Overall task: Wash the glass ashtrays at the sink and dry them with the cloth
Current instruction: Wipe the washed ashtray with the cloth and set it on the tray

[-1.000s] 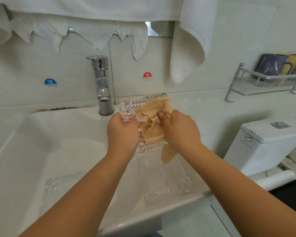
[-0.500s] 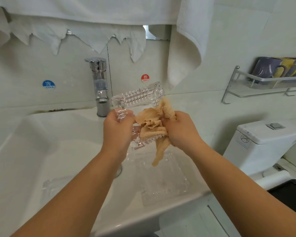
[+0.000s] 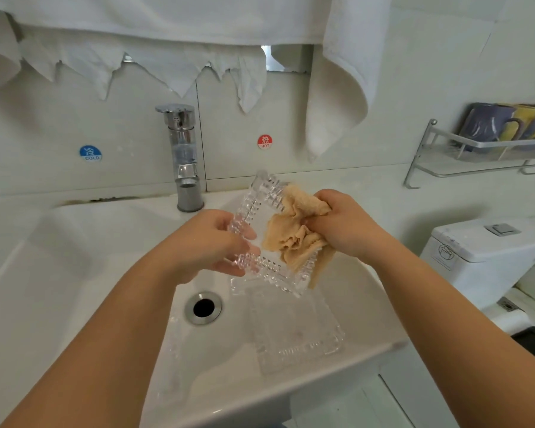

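My left hand (image 3: 210,242) grips the left edge of a square clear glass ashtray (image 3: 260,208), held tilted above the white sink (image 3: 59,273). My right hand (image 3: 343,223) clutches a crumpled tan cloth (image 3: 291,239) and presses it into the ashtray's hollow; one end of the cloth hangs below the glass. A second glass ashtray (image 3: 294,332) lies flat in the basin on the right. A further clear glass piece (image 3: 170,359), faint against the white, rests in the basin near my left forearm.
The chrome tap (image 3: 183,156) stands behind the basin, no water running. The drain (image 3: 203,307) is open. White towels (image 3: 343,72) hang overhead. A wall rack with mugs (image 3: 504,131) is at right, and a toilet tank (image 3: 482,251) below it.
The ashtray has turned from nearly edge-on to facing me and dropped lower over the basin. My right hand shifted right with the cloth, which now lies inside the hollow.
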`<action>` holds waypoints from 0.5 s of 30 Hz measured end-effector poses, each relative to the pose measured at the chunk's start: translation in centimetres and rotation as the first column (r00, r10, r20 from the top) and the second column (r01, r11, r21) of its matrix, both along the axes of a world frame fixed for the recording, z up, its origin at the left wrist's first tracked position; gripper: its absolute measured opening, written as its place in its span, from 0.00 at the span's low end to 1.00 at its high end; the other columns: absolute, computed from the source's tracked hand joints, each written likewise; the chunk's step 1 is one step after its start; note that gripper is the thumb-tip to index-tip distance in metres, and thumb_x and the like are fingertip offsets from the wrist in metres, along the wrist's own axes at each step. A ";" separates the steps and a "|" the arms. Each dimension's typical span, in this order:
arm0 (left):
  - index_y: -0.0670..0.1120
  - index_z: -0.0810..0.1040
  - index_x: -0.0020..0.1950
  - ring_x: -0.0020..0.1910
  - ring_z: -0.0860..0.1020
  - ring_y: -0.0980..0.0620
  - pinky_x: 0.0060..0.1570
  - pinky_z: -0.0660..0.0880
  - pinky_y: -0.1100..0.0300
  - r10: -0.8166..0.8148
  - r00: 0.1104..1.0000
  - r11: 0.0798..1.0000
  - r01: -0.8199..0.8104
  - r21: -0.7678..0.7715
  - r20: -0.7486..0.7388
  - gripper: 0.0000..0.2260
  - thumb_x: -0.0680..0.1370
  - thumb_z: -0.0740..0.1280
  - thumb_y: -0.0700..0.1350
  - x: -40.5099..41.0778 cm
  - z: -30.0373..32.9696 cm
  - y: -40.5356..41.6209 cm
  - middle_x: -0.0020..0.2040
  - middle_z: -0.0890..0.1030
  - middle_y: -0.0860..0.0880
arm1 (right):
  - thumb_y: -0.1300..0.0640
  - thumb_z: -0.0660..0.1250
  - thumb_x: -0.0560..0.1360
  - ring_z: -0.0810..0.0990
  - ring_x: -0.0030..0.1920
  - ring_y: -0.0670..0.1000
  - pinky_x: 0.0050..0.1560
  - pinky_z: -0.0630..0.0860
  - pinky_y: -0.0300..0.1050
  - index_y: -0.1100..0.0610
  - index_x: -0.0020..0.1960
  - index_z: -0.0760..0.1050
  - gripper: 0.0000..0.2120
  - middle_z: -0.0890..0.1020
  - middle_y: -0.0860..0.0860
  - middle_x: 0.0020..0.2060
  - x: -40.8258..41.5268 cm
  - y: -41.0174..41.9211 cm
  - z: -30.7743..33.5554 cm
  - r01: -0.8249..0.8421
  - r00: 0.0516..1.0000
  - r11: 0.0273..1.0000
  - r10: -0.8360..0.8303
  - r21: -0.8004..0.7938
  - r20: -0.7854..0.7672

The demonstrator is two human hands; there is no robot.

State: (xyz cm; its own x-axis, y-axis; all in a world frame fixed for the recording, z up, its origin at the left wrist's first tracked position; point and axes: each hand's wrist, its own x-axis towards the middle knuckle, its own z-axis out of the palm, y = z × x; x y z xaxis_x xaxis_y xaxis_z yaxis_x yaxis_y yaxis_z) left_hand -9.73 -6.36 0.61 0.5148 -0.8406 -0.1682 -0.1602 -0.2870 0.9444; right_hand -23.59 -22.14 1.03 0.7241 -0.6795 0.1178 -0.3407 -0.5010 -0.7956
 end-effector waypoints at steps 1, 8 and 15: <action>0.39 0.78 0.51 0.36 0.83 0.47 0.32 0.80 0.59 -0.006 1.000 1.000 0.006 0.018 -0.013 0.07 0.74 0.70 0.33 -0.2 -0.1 -0.1 0.39 0.84 0.45 | 0.60 0.66 0.75 0.76 0.39 0.50 0.38 0.71 0.43 0.55 0.42 0.71 0.05 0.77 0.49 0.37 0.1 0.1 -0.3 0.030 0.999 0.999 -0.030 -0.017 0.017; 0.43 0.75 0.48 0.30 0.79 0.49 0.24 0.75 0.62 0.249 0.968 0.956 -0.243 -0.164 0.015 0.04 0.81 0.62 0.41 -1.8 -1.2 -1.4 0.35 0.83 0.48 | 0.49 0.67 0.76 0.76 0.36 0.48 0.32 0.71 0.45 0.57 0.44 0.71 0.12 0.77 0.49 0.37 1.3 1.3 -1.3 0.258 0.953 0.965 -0.245 -0.055 0.176; 0.45 0.76 0.47 0.32 0.78 0.50 0.24 0.77 0.61 0.343 0.938 0.899 -0.341 -0.273 -0.043 0.04 0.81 0.63 0.41 -2.7 -1.8 -1.6 0.37 0.82 0.47 | 0.60 0.55 0.75 0.75 0.34 0.47 0.30 0.65 0.38 0.59 0.43 0.73 0.09 0.77 0.49 0.35 2.3 1.1 -1.9 0.255 0.955 0.963 -0.237 -0.086 0.176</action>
State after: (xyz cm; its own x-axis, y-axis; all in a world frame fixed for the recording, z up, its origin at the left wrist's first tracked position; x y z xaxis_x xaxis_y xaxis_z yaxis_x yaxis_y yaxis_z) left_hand -12.45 -7.96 -1.22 0.7793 -0.6250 0.0462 -0.1046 -0.0571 0.9929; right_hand -21.32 -21.05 -0.90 0.5007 -0.8112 0.3019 -0.3344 -0.5030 -0.7970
